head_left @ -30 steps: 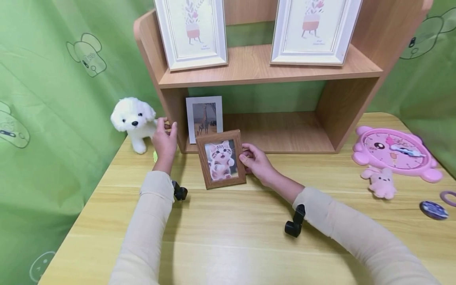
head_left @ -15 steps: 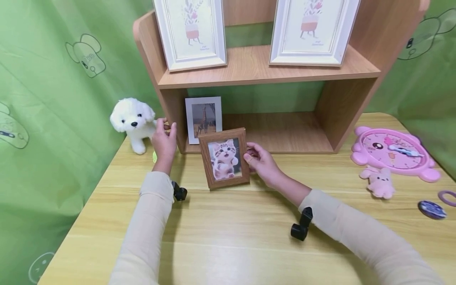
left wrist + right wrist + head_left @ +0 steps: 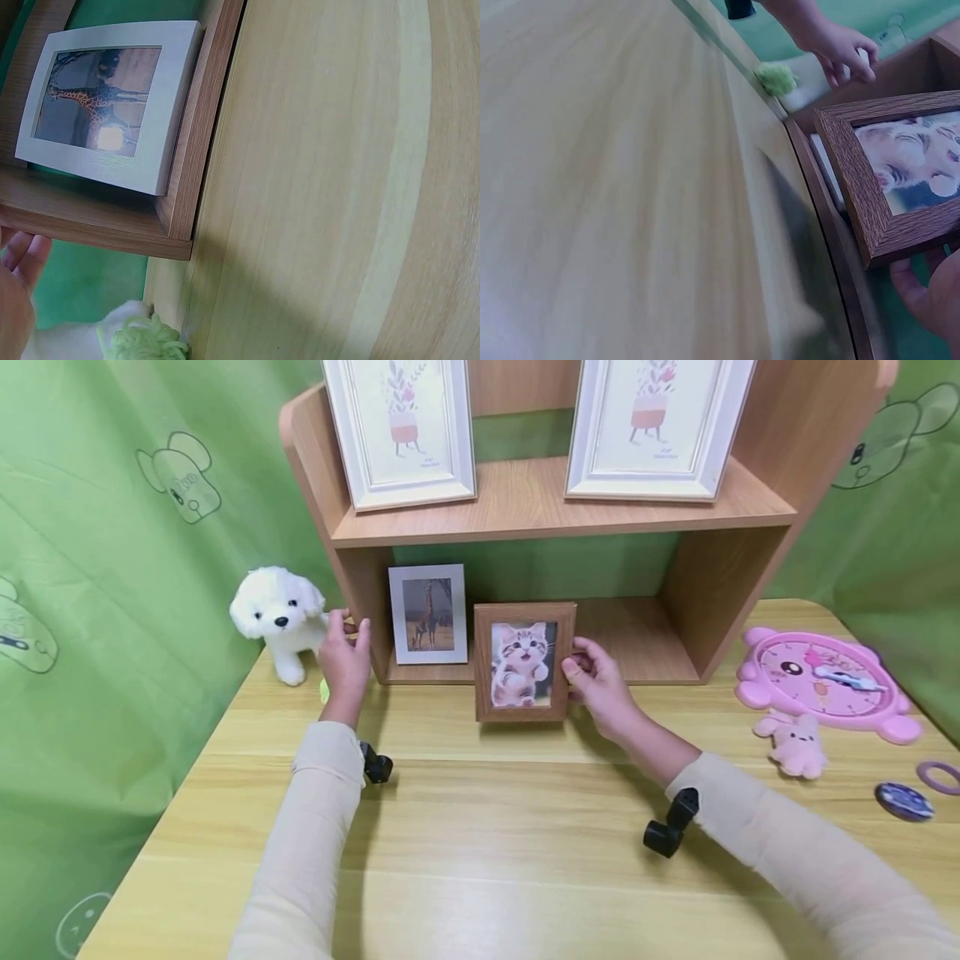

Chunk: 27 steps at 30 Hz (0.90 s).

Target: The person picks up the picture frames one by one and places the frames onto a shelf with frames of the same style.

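Observation:
A brown wooden picture frame [image 3: 482, 664] with a kitten photo is upright in front of the lower shelf. My right hand [image 3: 606, 689] grips its right edge, thumb on the front; in the right wrist view the frame [image 3: 855, 172] hangs over the shelf edge. My left hand [image 3: 345, 664] is at the outer left side panel of the wooden desk shelf [image 3: 562, 531], and its fingertips [image 3: 34, 251] touch the panel in the left wrist view. Inside the lower compartment, at the left, stands a white picture frame [image 3: 396, 618] with a giraffe photo.
A white plush dog [image 3: 281, 622] sits left of the shelf. Two white frames, the left frame [image 3: 360, 468] and right frame [image 3: 583, 460], stand on the upper level. On the right lie a pink toy clock [image 3: 825, 685], a pink plush bunny [image 3: 797, 747], a blue disc [image 3: 904, 802] and a purple ring [image 3: 926, 774].
My right hand has moved the kitten picture frame to the right and up, from in front of the giraffe frame, and straightened its tilt. My left hand has stayed in place.

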Motion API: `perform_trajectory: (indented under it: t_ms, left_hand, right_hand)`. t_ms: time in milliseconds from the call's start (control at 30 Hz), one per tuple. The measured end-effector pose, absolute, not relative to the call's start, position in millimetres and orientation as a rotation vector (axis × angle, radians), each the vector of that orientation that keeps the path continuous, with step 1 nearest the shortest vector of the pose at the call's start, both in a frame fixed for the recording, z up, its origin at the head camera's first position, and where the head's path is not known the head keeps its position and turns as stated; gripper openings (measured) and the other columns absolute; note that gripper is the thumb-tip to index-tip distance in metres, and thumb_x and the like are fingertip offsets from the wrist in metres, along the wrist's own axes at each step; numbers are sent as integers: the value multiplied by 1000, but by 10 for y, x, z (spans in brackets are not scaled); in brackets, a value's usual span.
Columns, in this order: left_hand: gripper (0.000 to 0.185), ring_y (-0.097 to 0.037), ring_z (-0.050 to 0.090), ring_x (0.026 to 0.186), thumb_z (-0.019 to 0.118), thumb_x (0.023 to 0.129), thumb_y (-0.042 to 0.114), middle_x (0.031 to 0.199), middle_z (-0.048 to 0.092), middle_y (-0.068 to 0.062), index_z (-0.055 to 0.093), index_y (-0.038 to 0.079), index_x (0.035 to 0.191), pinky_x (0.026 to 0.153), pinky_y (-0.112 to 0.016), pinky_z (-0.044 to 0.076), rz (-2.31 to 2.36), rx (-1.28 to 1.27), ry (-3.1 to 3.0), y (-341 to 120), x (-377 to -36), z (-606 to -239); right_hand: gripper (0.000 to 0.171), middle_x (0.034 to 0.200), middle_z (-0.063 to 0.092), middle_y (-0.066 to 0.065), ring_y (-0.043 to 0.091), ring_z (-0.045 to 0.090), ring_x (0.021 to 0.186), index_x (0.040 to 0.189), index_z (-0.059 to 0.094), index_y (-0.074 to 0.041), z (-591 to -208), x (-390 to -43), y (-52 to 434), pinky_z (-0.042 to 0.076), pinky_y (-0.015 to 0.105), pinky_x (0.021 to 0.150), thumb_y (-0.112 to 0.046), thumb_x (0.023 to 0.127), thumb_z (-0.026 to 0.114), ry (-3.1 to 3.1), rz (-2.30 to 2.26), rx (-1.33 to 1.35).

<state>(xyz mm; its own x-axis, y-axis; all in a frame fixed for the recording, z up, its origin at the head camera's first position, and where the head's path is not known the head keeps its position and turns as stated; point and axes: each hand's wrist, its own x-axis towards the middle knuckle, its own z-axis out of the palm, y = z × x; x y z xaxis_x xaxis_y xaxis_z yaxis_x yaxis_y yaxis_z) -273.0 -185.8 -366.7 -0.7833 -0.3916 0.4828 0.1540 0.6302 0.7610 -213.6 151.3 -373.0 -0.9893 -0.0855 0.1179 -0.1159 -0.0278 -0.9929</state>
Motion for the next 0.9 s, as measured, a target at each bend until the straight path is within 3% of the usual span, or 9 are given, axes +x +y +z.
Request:
perform_trajectory:
  t_ms: [133, 333, 567, 900]
  left_hand:
    - [29, -28, 63, 78, 58, 91, 23, 96, 64, -15, 52, 4, 112, 69, -36, 55, -1119, 188, -2216, -1859, -2727, -3664]
    - [29, -28, 63, 78, 57, 92, 23, 96, 64, -15, 52, 5, 113, 68, -35, 55, -1116, 184, -2218, -1866, -2727, -3664]
    - [29, -27, 63, 79, 58, 91, 23, 96, 65, -15, 52, 5, 113, 69, -36, 54, -1105, 202, -2214, -1883, -2726, -3673]
    - [29, -27, 62, 78, 58, 91, 24, 95, 64, -14, 52, 6, 113, 68, -35, 54, -1120, 197, -2226, -1858, -2732, -3674]
  right_hand:
    - [41, 91, 50, -1, 9, 55, 77, 131, 37, 4, -3698, -2175, 1654, 56, 27, 65, -10, 94, 50, -2110, 2216, 203]
    - [28, 90, 50, 0, 9, 54, 77, 120, 50, -10, -3674, -2269, 1870, 56, 25, 60, -12, 92, 54, -2028, 2189, 170]
    - [42, 94, 47, 1, 8, 48, 84, 132, 41, 1, -3667, -2414, 2071, 52, 17, 60, -12, 94, 51, -2062, 2077, 43]
    - [37, 95, 47, 0, 9, 48, 81, 130, 44, -3, -3761, -2568, 2309, 50, 17, 54, -14, 95, 49, -2047, 2037, -51]
